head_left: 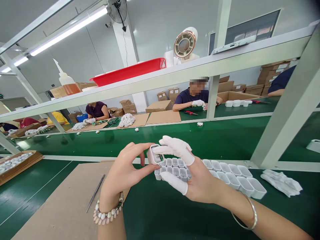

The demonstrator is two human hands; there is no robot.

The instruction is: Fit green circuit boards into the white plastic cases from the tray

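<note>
My left hand [128, 166] is bare and pinches a small white plastic housing [152, 155] between thumb and fingers, its opening tilted to the right. Something dark green shows inside the opening, too small to make out. My right hand [185, 163] wears white finger cots. One of its stretched fingers reaches into the housing's opening, while the thumb stands apart below. Beneath and behind the right hand, rows of similar white housings [246, 186] stand on the green bench, partly covered by that hand.
Tweezers [95, 193] lie on a cardboard sheet [67, 196] at left. A white glove [282, 182] rests at right. Farther left is a box of small white parts [15, 162]. A conveyor belt [160, 133] runs behind, with a shelf [140, 81] above and co-workers [191, 95] beyond.
</note>
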